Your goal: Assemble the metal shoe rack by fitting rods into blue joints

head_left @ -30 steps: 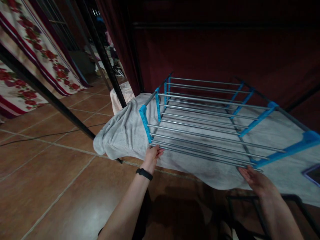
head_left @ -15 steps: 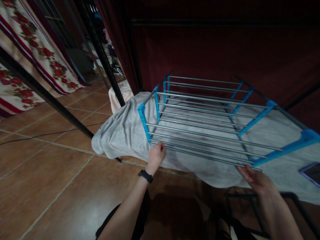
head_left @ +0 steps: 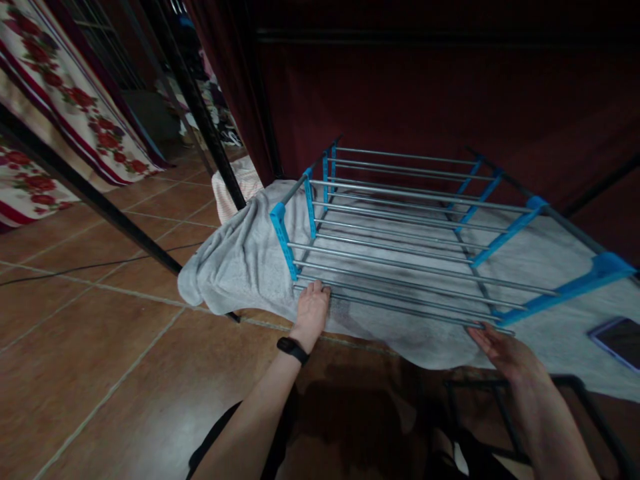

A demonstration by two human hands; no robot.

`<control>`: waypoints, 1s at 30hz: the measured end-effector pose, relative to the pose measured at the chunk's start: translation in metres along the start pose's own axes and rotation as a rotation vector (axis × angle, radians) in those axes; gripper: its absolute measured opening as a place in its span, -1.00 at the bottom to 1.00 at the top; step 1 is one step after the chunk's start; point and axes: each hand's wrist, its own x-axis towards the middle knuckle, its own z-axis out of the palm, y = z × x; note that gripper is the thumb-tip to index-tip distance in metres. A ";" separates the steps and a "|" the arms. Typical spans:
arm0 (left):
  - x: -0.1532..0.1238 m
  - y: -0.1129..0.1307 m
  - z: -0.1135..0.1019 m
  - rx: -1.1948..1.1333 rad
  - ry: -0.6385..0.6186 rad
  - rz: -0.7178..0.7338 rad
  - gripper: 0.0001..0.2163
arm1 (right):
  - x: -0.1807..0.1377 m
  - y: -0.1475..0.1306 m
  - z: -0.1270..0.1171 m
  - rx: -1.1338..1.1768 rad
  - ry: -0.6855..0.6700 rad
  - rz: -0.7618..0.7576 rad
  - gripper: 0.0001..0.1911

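Note:
A rack of grey metal tubes with blue plastic brackets lies on a grey blanket. Along its front edge, nearest me, runs a metal tube that my two hands hold. My left hand, with a dark band on the wrist, is closed over the tube near its left end, just in front of a blue bracket. Near the right end, my right hand grips the tube with its fingertips; part of its grip is hidden.
A phone in a purple case lies on the blanket at the right. Black metal posts stand at the left, and a dark red curtain hangs behind. A black frame is by my legs, and a cable crosses the tiled floor.
My left hand has flattened down over the tube, its back now more visible. The right hand stays at the tube's right end. The whole view has shifted slightly.

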 end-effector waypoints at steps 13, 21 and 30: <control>0.001 0.000 -0.001 0.106 0.002 0.032 -0.69 | -0.010 -0.004 0.011 -0.003 0.096 0.038 -0.78; 0.003 -0.001 -0.005 0.065 -0.024 -0.007 -0.70 | -0.005 -0.001 0.009 -0.006 0.105 0.016 -0.76; 0.004 -0.006 -0.005 -0.253 0.050 -0.057 -0.76 | -0.008 0.002 0.009 0.003 0.098 -0.013 -0.81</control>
